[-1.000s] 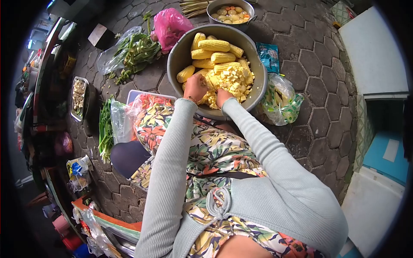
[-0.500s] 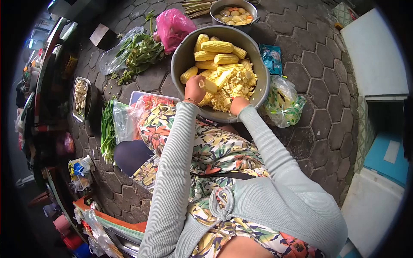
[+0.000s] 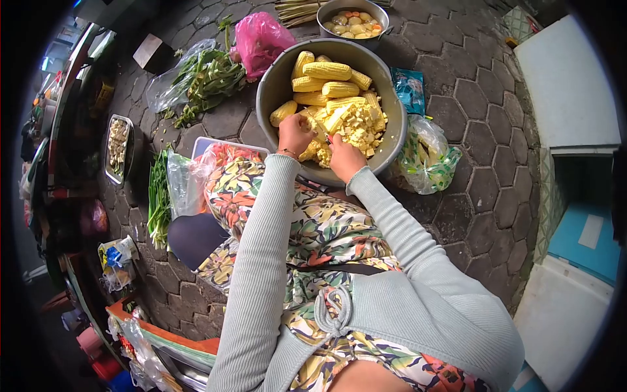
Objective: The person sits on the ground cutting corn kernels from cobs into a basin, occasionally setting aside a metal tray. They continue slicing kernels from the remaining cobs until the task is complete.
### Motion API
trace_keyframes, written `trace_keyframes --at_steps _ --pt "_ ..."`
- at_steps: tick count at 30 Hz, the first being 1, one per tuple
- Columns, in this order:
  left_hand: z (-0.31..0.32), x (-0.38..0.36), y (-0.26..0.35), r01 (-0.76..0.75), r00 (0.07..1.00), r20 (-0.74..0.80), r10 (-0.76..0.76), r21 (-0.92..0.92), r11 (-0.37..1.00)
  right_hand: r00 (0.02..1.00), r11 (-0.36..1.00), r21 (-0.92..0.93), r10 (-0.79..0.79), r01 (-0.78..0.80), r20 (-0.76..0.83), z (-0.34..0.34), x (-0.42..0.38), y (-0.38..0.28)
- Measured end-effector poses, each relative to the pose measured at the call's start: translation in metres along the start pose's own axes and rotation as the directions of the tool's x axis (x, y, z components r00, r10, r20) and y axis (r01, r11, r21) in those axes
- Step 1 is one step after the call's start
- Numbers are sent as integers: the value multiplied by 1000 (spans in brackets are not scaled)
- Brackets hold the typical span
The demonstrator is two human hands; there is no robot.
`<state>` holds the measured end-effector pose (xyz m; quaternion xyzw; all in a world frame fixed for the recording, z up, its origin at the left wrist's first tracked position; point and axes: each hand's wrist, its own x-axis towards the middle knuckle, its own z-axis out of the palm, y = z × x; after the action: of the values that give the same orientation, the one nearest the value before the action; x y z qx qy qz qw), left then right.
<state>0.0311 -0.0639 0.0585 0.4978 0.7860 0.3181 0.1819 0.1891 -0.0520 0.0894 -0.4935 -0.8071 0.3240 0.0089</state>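
A large grey tub (image 3: 267,87) stands on the paving, with whole peeled ears of corn (image 3: 326,70) heaped at its far side. Cut corn kernels (image 3: 361,130) lie in a pile nearer to me, at the right. Over the tub's near left part, my left hand (image 3: 296,135) is closed around a corn cob (image 3: 312,134), mostly hidden by the fingers. My right hand (image 3: 346,160) grips a small knife (image 3: 330,139) close beside that cob. Only a reddish bit by the handle and a little of the blade show.
Beyond the tub is a metal pot (image 3: 324,26) of peeled vegetables in water. A pink plastic bag (image 3: 261,42) and leafy greens (image 3: 212,81) lie to the left. At the right are a teal packet (image 3: 409,90) and a clear green-printed bag (image 3: 428,157).
My right hand with the knife has moved left, up to the cob. The cob in my left hand has turned and shows less. The view has shifted slightly.
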Motion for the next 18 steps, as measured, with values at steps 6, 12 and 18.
trace_keyframes --at_steps 6,12,18 --pt "3 -7 5 -138 990 7 138 -3 990 998 994 -103 -23 29 59 7 12 8" --pt "4 -7 12 -95 995 22 96 -49 994 989 994 -105 52 -37 140 0 0 17" --pt "4 -4 5 -151 988 -29 152 35 988 984 995 -86 58 -44 168 18 30 17"
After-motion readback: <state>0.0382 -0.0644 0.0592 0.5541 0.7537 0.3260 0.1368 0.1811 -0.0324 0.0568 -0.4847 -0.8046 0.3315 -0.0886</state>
